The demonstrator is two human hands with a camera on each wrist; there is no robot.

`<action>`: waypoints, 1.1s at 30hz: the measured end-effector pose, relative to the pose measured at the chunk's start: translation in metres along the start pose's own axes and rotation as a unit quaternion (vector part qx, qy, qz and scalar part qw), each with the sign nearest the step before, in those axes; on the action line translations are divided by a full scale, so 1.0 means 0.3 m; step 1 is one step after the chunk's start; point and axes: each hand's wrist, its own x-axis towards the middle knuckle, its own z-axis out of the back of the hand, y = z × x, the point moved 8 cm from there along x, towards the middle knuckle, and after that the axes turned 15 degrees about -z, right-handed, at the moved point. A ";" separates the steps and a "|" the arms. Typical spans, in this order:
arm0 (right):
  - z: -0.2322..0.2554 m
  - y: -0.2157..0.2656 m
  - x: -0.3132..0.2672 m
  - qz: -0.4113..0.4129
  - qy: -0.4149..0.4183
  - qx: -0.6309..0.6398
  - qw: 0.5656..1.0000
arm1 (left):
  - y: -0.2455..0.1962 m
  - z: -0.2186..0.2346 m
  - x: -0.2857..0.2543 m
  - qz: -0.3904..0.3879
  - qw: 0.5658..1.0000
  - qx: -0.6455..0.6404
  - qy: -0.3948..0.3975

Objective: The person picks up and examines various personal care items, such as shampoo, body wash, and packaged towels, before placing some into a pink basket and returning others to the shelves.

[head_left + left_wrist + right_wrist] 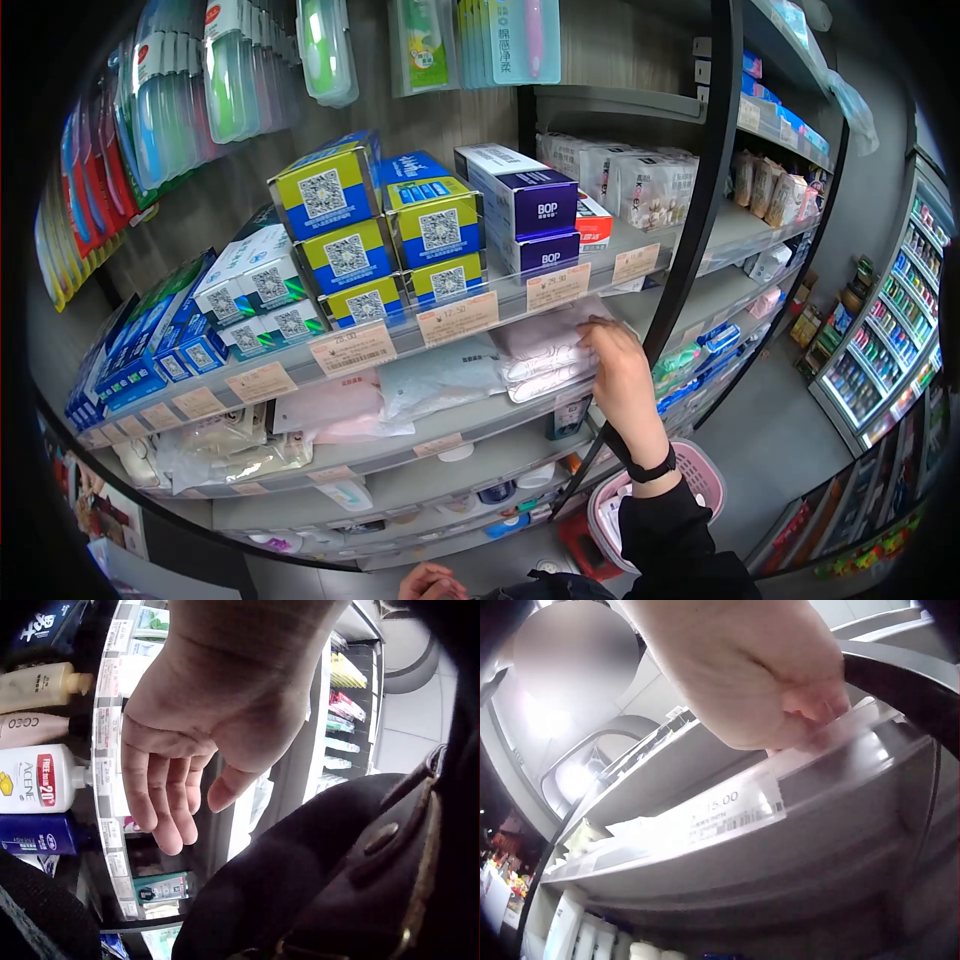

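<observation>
The left hand (pixel 184 742) hangs low beside a dark bag (pixel 352 877), its fingers relaxed and slightly bent, holding nothing. Below the right arm sits a pink basket (pixel 700 478). The right hand (pixel 622 365) reaches to the middle shelf (pixel 455 420) and curls its fingers on the white packets (pixel 545 358) stacked at the shelf's front edge, near the black post (pixel 690 230). On the shelf above stand blue and yellow boxes (pixel 345 250) and purple BOP boxes (pixel 535 215).
</observation>
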 end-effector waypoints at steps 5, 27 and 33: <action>0.001 -0.050 -0.017 -0.040 0.018 0.038 0.998 | 0.018 -0.025 0.009 0.008 1.000 0.005 -0.003; -0.048 -1.251 -1.176 -0.531 0.168 -0.126 0.821 | 0.212 -0.173 0.150 0.034 0.993 0.093 -0.060; -0.313 -1.469 -1.808 -0.563 0.436 -0.157 0.684 | 0.248 -0.282 0.195 0.055 0.992 0.101 -0.052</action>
